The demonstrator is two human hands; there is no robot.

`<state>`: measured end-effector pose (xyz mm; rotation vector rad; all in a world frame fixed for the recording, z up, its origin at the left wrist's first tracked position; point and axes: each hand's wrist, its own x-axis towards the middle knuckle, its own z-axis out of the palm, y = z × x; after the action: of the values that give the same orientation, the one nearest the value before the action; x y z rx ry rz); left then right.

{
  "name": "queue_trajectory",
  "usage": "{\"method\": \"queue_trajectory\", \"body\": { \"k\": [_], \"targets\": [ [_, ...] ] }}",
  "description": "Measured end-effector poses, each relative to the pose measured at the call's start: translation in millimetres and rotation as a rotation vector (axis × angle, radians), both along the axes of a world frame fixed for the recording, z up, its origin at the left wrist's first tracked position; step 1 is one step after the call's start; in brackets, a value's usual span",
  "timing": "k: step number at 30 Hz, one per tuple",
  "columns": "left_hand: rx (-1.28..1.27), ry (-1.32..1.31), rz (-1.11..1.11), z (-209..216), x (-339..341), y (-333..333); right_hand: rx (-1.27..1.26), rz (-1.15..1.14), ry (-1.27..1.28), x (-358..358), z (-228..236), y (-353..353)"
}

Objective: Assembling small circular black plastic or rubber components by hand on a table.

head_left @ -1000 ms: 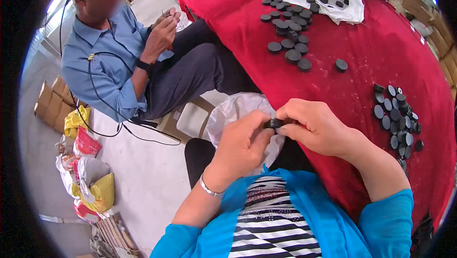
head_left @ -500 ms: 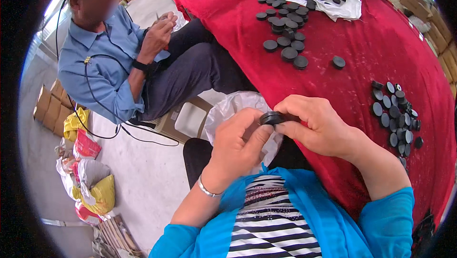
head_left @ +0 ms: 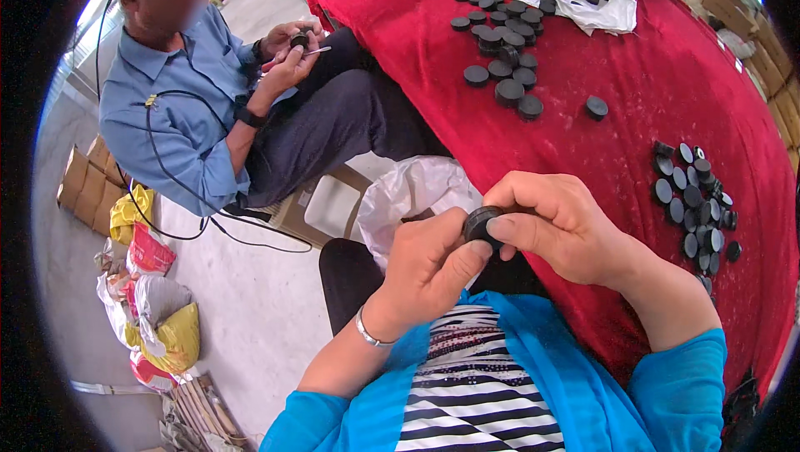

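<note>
The black round cap (head_left: 482,223) sat pinched between both hands, in front of the person's chest and just off the near edge of the bench (head_left: 633,102), above a white plastic bag (head_left: 417,194) in the lap. The left hand (head_left: 429,273) lay below and to the left of the cap, its thumb and fingertips pressed against the cap's lower left rim. The right hand (head_left: 558,223) lay to the right and slightly above, its thumb flat across the cap's upper face and its fingers curled over the far side. The cap's flat face appeared tilted toward the camera, though the fingers hid most of it. Both hands touched it; neither was nearer.

The left forearm rose from the lower edge, wrist bent inward, a thin bracelet (head_left: 367,334) on it. The right forearm came in from the lower right, in a blue sleeve (head_left: 679,385).

A cluster of loose black caps (head_left: 696,202) lay on the red cloth, well apart to the right. A co-worker's hands (head_left: 292,48) held a similar piece at upper left.
</note>
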<state>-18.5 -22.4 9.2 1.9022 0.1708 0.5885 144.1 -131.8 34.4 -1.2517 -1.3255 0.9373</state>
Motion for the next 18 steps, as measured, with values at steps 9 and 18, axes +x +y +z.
{"method": "queue_trajectory", "body": {
  "k": [9, 18],
  "targets": [
    [-0.011, 0.067, 0.074, -13.9, -1.6, 3.9, -0.075, -0.024, 0.125, -7.2, -13.7, 8.4],
    [-0.608, -0.03, -0.106, -28.9, 0.8, 5.0, 0.344, -0.168, -0.526, 5.9, -20.1, 9.4]
  ]
}}
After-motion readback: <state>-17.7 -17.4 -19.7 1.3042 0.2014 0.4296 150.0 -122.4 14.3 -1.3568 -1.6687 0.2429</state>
